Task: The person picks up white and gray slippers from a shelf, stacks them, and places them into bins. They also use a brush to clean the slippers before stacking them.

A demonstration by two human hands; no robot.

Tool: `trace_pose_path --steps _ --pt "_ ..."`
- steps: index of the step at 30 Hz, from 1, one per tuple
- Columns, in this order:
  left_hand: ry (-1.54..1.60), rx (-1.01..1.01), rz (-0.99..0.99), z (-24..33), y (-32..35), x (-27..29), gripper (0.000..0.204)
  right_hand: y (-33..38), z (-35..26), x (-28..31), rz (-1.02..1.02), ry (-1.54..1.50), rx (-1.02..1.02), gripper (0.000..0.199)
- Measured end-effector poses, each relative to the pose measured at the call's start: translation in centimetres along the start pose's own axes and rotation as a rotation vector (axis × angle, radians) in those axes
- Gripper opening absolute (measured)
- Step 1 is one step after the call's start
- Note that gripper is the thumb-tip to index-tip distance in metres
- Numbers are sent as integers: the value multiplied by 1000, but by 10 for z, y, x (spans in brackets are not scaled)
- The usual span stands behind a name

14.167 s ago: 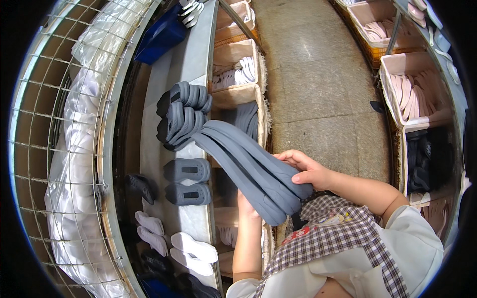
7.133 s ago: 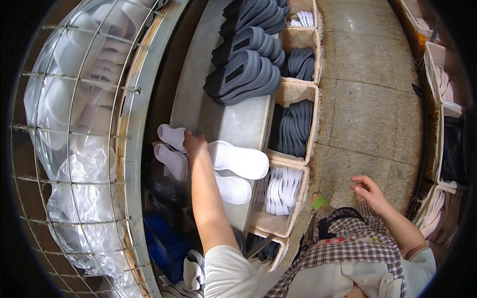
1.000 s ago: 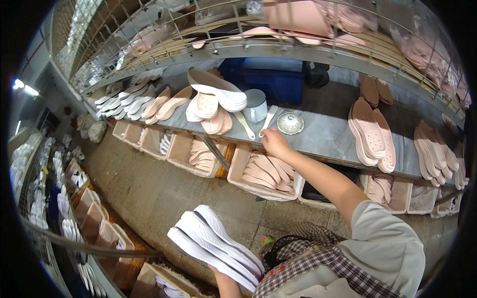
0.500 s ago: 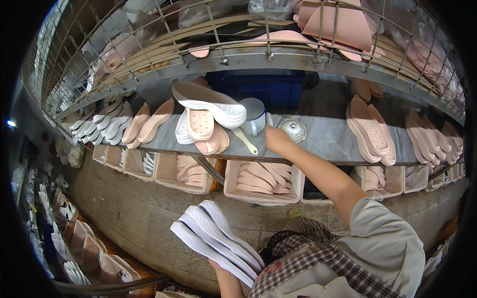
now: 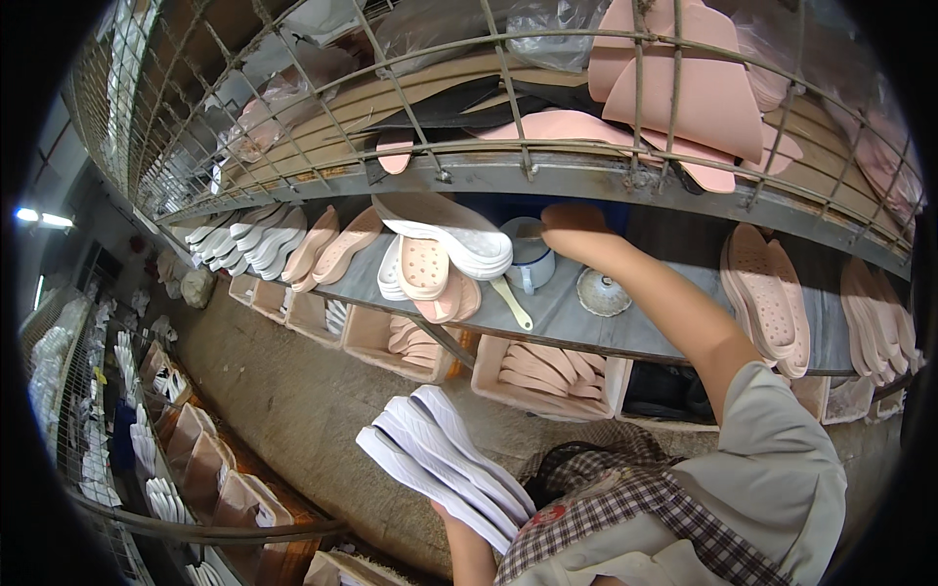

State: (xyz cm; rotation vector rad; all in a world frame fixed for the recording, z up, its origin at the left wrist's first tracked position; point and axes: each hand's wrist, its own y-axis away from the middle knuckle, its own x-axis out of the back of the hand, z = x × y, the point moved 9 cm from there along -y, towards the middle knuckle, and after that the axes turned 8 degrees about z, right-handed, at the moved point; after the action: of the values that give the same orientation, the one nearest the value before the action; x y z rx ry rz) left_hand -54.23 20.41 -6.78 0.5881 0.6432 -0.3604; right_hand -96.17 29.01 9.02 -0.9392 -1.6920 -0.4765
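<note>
My left hand (image 5: 451, 518) is closed around several white shoe soles (image 5: 442, 457), held side by side low in front of me. Over the grey shelf, my right hand (image 5: 575, 232) reaches to the right rim of an enamel mug (image 5: 531, 269) with a blue edge. Its fingers look curled; what they hold, if anything, is hidden. A small round metal lid (image 5: 604, 292) lies just right of the mug. Left of it, a large white sole (image 5: 449, 234) rests tilted over a pile of pink and white soles (image 5: 424, 269). A pale green handle (image 5: 511, 303) sticks out beside them.
Wire mesh (image 5: 518, 117) and a metal edge run above the shelf. More pink soles (image 5: 760, 298) stand at right, white ones (image 5: 269, 241) at left. Bins of soles (image 5: 547, 376) line the underside. A blue crate (image 5: 618, 210) sits behind my right hand.
My right hand has moved from the mug's right side, near the shelf's front, up and farther back to its rim. My left hand still holds the white soles. The view has shifted.
</note>
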Motion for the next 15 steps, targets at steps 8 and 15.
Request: trace_pose_path --steps 8,15 --pt "46 -24 20 -4 -1 -5 55 -34 5 -36 -31 146 173 24" --pt "121 -49 -68 -7 -1 -4 57 4 38 14 124 -66 161 28"
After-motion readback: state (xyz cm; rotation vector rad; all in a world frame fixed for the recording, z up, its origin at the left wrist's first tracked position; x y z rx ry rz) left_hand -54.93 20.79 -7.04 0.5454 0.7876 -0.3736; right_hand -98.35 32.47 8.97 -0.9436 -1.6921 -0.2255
